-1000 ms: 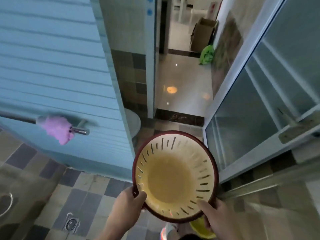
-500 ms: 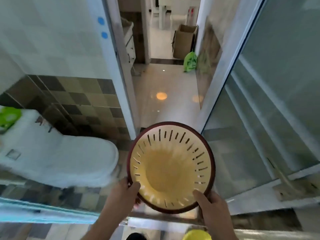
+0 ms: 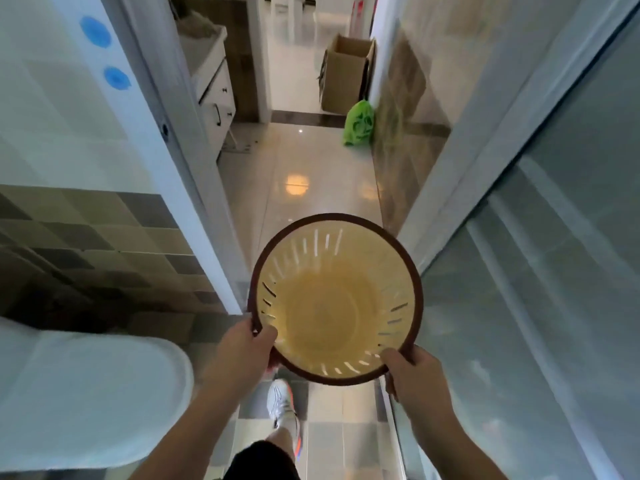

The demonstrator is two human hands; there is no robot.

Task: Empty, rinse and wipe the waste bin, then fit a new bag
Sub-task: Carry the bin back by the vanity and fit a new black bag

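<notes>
The yellow waste bin (image 3: 335,308), rimmed in dark brown and slotted round its upper wall, is carried mouth-up in front of the person. The left hand (image 3: 244,353) grips the near-left rim, thumb hooked inside; the right hand (image 3: 412,374) grips the near-right rim (thumb also over the edge). A white sneaker (image 3: 282,405) shows below the bin, a toilet (image 3: 86,393) at left.
</notes>
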